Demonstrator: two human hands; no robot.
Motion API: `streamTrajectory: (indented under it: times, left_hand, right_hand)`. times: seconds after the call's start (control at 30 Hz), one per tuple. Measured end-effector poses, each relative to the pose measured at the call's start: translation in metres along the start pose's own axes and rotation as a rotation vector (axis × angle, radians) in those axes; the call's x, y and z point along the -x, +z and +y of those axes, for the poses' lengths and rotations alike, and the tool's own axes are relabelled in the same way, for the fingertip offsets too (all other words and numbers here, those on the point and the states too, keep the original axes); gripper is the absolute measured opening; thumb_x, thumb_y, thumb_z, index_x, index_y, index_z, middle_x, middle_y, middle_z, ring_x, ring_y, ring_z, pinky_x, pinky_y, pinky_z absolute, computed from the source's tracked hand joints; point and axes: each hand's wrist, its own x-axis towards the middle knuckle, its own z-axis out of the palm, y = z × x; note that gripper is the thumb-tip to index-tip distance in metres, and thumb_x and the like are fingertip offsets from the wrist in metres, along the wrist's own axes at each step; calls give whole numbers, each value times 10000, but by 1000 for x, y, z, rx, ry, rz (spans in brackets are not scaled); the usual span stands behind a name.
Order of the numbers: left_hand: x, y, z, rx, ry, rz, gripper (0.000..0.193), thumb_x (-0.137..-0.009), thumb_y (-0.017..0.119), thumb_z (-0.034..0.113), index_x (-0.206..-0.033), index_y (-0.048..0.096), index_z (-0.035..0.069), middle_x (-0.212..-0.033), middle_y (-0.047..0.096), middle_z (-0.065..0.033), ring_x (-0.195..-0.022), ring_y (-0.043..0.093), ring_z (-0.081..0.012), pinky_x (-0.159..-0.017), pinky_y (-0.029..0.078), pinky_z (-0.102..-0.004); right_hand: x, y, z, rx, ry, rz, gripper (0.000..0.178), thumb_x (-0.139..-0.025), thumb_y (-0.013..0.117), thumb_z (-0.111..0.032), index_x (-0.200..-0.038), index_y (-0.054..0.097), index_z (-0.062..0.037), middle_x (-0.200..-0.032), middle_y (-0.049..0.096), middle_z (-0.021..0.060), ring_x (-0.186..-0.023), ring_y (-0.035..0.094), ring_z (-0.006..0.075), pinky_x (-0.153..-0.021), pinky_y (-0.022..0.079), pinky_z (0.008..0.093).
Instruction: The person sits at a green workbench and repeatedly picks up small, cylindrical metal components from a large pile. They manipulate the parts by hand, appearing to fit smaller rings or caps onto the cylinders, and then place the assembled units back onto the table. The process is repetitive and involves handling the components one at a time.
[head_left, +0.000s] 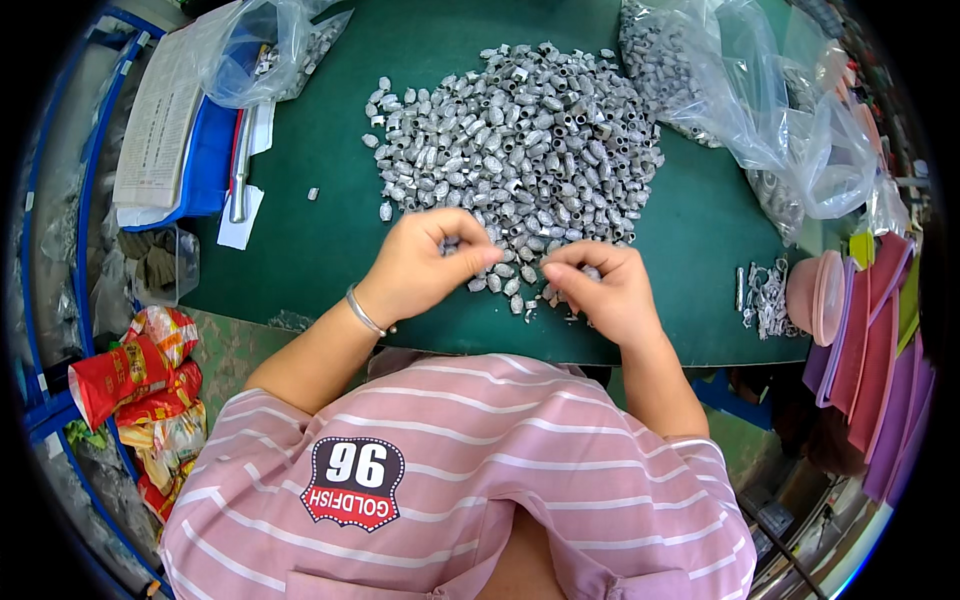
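A wide heap of small grey metal bead-like pieces [520, 140], barrel-shaped and many with a hole through them, lies in front of me. My left hand [425, 262] is at the heap's near edge, thumb and fingers closed in a pinch. Facing it, a little to the right, my right hand [603, 290] is also closed, thumb against forefinger. Whatever sits in either pinch is too small or hidden to name. Between and below my fingertips lie several loose metal pieces [514, 287] and small broken bits.
The heap rests on a green tabletop [300, 250]. Clear plastic bags of similar pieces [680, 70] stand back right; another bag [262, 60] is back left beside a blue tray [207, 160]. Small metal parts [768, 300] lie near a pink container [828, 297]. Red packets [130, 375] are lower left.
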Motion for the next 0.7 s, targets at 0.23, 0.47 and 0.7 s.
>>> streamTrajectory:
  times: [0.23,0.47,0.7]
  left_hand:
    - [10,14,-2,-748,309,-220,222,-638,712,76,-845,631,77,-729,503,-71,-681,576,-249,-583,478,-346]
    - [9,10,3,-360,236,-112,175,-686,712,31,-835,619,39,-754,540,-70,-659,558,-207,-576,453,-300]
    - [6,12,10,-135,403,7,188,-692,728,31,-845,620,15,-812,583,-86,-701,562,-185,-612,447,-272]
  right_hand:
    - [2,25,2,969,-338,91,97,-743,655,-125,-799,626,-52,-750,567,111,-695,610,309,-614,510,392]
    - [1,14,4,624,-397,4,123,-734,672,-57,-844,619,-39,-752,555,85,-663,576,241,-587,472,324]
    - [2,15,1,153,-561,-59,185,-725,696,-12,-895,623,-15,-865,584,81,-706,530,155,-630,444,261]
